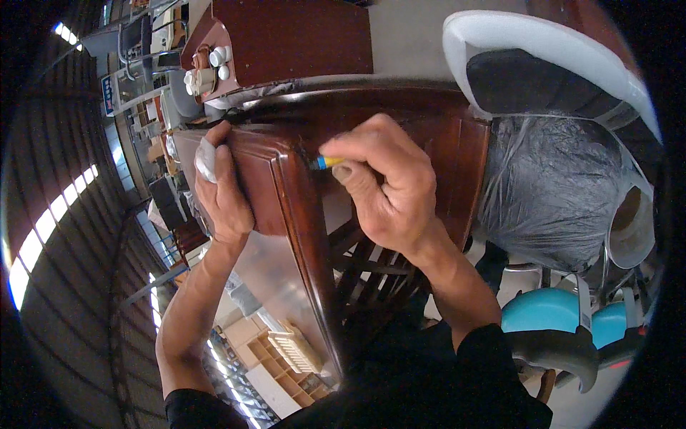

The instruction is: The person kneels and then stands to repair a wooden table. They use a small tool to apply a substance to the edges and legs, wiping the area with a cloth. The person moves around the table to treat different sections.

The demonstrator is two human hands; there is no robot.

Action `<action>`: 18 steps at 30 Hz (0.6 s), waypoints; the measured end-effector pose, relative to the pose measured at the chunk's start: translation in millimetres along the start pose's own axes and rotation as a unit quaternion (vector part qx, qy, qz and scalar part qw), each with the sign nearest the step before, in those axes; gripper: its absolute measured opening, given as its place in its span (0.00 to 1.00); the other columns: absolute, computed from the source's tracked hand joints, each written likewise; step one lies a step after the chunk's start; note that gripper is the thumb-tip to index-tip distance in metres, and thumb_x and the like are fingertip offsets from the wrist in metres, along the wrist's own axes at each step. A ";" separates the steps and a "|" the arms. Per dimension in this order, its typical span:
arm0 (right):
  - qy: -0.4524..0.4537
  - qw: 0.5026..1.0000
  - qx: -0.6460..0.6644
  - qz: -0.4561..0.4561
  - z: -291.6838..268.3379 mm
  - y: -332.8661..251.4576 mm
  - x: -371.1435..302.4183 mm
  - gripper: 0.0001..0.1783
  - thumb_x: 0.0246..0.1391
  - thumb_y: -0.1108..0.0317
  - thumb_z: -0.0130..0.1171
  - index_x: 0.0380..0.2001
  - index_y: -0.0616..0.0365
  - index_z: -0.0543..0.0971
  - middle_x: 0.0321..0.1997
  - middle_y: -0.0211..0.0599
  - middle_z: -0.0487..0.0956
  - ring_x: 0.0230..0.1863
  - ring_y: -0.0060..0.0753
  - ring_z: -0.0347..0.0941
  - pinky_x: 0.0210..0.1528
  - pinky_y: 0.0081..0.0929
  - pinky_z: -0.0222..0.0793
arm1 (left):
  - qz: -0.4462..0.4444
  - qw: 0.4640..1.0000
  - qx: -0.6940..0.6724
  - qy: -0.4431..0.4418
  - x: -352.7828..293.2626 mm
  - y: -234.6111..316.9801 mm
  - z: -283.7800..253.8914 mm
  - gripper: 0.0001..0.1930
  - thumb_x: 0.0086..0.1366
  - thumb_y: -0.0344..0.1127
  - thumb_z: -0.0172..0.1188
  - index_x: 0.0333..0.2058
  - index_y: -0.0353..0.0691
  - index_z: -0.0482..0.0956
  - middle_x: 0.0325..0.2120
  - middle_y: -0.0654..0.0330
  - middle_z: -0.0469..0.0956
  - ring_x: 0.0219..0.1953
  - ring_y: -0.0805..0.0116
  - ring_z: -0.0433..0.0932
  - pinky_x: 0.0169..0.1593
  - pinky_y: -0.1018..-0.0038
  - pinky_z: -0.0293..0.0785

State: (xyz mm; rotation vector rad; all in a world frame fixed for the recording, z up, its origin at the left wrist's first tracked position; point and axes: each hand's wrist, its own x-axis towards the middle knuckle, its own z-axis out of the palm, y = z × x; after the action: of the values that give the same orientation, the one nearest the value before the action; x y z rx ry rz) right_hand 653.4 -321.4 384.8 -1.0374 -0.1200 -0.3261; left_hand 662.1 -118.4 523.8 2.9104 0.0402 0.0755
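Note:
My right hand (391, 182) pinches a short yellow-and-blue pen-like stick (329, 162). Its dark end is close to the moulded edge of a glossy reddish-brown wooden furniture piece (275, 179); whether it touches the wood I cannot tell. My left hand (225, 193) lies along the top of that piece, on the other side of the edge. A crumpled white wipe (206, 159), perhaps cloth or tissue, is tucked among its fingers. Below the edge, dark wooden slats (371, 268) show between my arms.
Beyond the furniture stands a brown panel or table with several white bottles (220, 57). On the right is a chair wrapped in clear plastic with white foam padding (464, 36). Chairs with teal seats (539, 318) stand at the lower right.

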 end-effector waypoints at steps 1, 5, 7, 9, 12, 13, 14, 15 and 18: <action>0.005 1.000 0.000 -0.001 0.7 -1.0 0.6 0.10 0.53 0.83 0.62 0.39 0.60 0.83 0.34 0.38 0.79 0.33 0.32 0.75 0.36 0.26 0.72 | -0.003 1.000 -0.014 -0.001 -0.1 1.2 1.0 0.24 0.77 0.44 0.42 0.55 0.29 0.76 0.52 0.49 0.78 0.58 0.56 0.73 0.65 0.67 0.62; 0.000 1.000 0.006 0.000 3.2 1.7 16.6 0.08 0.56 0.81 0.63 0.39 0.60 0.83 0.34 0.37 0.79 0.33 0.32 0.75 0.37 0.26 0.71 | -0.009 0.999 -0.040 0.003 1.4 1.8 3.6 0.23 0.77 0.43 0.42 0.55 0.29 0.76 0.53 0.50 0.78 0.58 0.57 0.73 0.65 0.67 0.62; -0.014 1.000 -0.008 -0.009 0.4 -0.5 10.5 0.07 0.57 0.78 0.64 0.39 0.60 0.83 0.33 0.37 0.80 0.33 0.32 0.75 0.35 0.26 0.71 | -0.016 0.999 -0.040 0.010 0.7 0.8 2.7 0.23 0.77 0.43 0.43 0.55 0.29 0.76 0.53 0.50 0.77 0.59 0.58 0.73 0.65 0.67 0.62; -0.017 1.000 0.001 0.010 0.8 -4.0 0.0 0.07 0.56 0.78 0.65 0.39 0.60 0.83 0.33 0.37 0.80 0.32 0.32 0.75 0.34 0.26 0.71 | -0.031 0.999 -0.039 0.012 -3.3 0.7 2.1 0.23 0.77 0.42 0.43 0.55 0.29 0.76 0.53 0.50 0.77 0.59 0.59 0.73 0.65 0.67 0.62; 0.000 1.000 -0.022 -0.018 3.1 2.2 14.7 0.07 0.56 0.78 0.66 0.39 0.60 0.83 0.33 0.38 0.80 0.32 0.32 0.75 0.33 0.26 0.70 | -0.006 0.999 -0.034 -0.004 2.3 2.2 2.2 0.23 0.77 0.43 0.43 0.56 0.28 0.76 0.53 0.51 0.77 0.59 0.59 0.73 0.65 0.67 0.62; 0.006 0.999 -0.024 -0.028 3.3 3.6 18.3 0.07 0.56 0.78 0.66 0.39 0.60 0.83 0.33 0.38 0.80 0.32 0.32 0.75 0.33 0.26 0.70 | -0.009 0.999 -0.040 -0.001 2.2 2.1 2.5 0.23 0.77 0.43 0.43 0.56 0.28 0.76 0.53 0.51 0.77 0.59 0.59 0.73 0.65 0.68 0.62; 0.000 1.000 -0.023 -0.007 0.8 -1.3 17.9 0.07 0.56 0.78 0.66 0.39 0.60 0.83 0.33 0.38 0.80 0.32 0.33 0.76 0.34 0.26 0.71 | -0.012 0.999 -0.046 0.003 1.5 1.7 3.2 0.23 0.77 0.43 0.43 0.56 0.28 0.76 0.53 0.51 0.77 0.59 0.59 0.73 0.65 0.68 0.62; -0.008 1.000 -0.027 -0.009 -1.1 -2.7 13.6 0.07 0.56 0.78 0.66 0.39 0.60 0.83 0.33 0.38 0.80 0.32 0.34 0.76 0.34 0.27 0.71 | -0.014 0.998 -0.054 0.009 0.6 0.6 3.7 0.23 0.77 0.43 0.43 0.56 0.28 0.76 0.53 0.51 0.77 0.59 0.59 0.73 0.65 0.68 0.62; -0.017 0.999 -0.026 -0.010 -2.0 -1.7 0.0 0.07 0.55 0.79 0.65 0.38 0.61 0.83 0.33 0.38 0.81 0.33 0.34 0.76 0.35 0.26 0.71 | -0.036 0.997 -0.065 0.015 -3.7 -3.7 2.8 0.23 0.77 0.43 0.43 0.56 0.28 0.76 0.53 0.51 0.77 0.58 0.59 0.73 0.65 0.67 0.62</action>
State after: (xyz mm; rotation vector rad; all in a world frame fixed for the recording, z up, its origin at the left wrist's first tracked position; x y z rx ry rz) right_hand 652.8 -324.0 385.2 -1.0949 -0.1525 -0.3311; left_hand 658.5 -115.5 520.1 2.7753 0.1387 0.1061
